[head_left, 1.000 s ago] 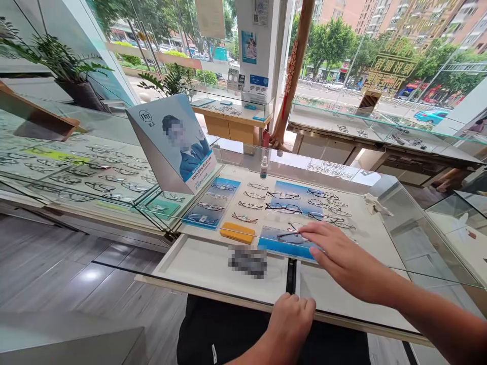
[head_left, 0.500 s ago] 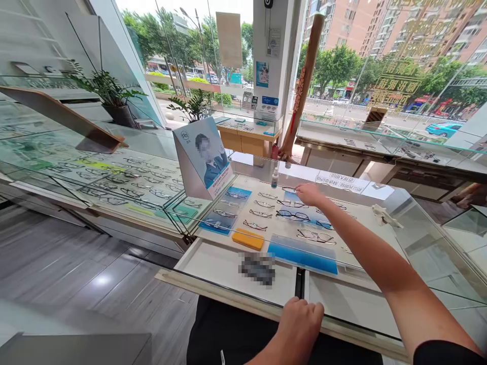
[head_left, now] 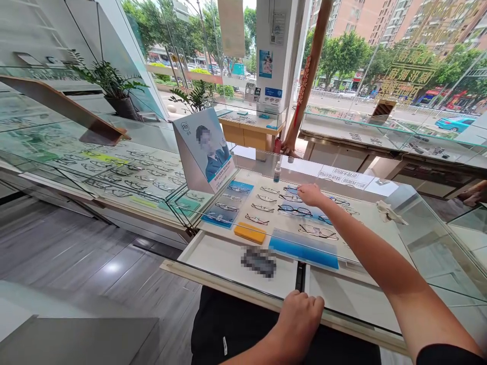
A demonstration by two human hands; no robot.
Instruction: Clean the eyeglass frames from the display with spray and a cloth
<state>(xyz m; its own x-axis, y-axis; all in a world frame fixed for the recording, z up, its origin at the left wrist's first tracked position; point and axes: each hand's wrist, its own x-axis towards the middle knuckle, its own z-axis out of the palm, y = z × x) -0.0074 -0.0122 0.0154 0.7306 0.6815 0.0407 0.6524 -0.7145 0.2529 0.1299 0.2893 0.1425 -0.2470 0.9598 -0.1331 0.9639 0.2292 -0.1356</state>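
Observation:
My left hand (head_left: 302, 309) is curled over the front edge of the glass display case (head_left: 243, 300), its fingers bent round the rim. Farther back, inside the case, my right hand (head_left: 310, 194) is closed above the rows of eyeglasses, by a pair at the back of the middle column; its fingertips are small and partly hidden. Just in front of it lie round dark glasses (head_left: 294, 210), and nearer still a thin-framed pair (head_left: 317, 232). A yellow case (head_left: 250, 232) and a blue sheet (head_left: 304, 251) lie along the display's front.
A spray bottle (head_left: 277, 172) stands behind the glasses. At the left stands a folded portrait sign (head_left: 207, 152). A white ornament (head_left: 391, 213) sits at the right. A blurred dark item (head_left: 259, 262) lies in the front tray. More glass cases stand left and behind.
The view has shifted slightly. My right hand has come a little nearer, from the rearmost glasses; the pair there shows more plainly beside it. My left hand stays on the edge.

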